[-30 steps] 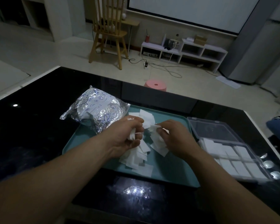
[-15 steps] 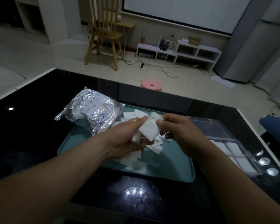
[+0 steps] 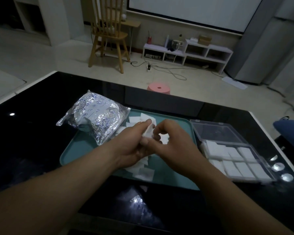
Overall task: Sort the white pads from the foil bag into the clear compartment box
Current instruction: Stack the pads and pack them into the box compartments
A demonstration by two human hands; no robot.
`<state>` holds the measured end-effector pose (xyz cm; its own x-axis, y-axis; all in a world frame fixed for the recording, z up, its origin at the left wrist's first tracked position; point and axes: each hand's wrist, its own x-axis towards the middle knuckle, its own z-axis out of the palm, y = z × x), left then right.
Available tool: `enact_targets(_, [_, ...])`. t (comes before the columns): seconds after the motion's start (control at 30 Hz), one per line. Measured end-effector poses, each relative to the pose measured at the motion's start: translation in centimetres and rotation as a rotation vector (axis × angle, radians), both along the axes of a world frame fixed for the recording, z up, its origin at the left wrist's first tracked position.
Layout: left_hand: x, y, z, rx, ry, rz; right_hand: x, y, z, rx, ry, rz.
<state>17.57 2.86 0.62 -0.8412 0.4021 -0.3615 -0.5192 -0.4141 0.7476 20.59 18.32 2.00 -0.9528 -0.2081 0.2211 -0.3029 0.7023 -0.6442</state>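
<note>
Above the tray's [image 3: 78, 150] middle, the left hand [image 3: 134, 143] pinched a few pads [image 3: 148, 132] between thumb and fingers. The right hand [image 3: 175, 143] curled its fingers against them, its hold not discernible. Both hands hid part of the loose pads [image 3: 143, 172] on the tray. Bag [image 3: 98, 116]: across the far left corner. Box [image 3: 236, 150]: lid open, part-filled, beside the right edge.
</note>
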Motion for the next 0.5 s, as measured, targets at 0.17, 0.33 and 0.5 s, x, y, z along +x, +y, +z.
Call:
enact_targets(0.17, [0.3,0.4,0.0,-0.004,0.03,0.025,-0.1,-0.5,-0.8,-0.004,0.015,-0.028])
enact_targets(0.33, [0.1,-0.3,0.0,0.04,-0.044,0.082,-0.4,0.5,0.3,-0.175,-0.126,-0.004])
enact_targets(0.5, [0.0,-0.1,-0.3,-0.024,-0.021,0.1,-1.3,1.0,-0.2,-0.13,0.168,-0.356])
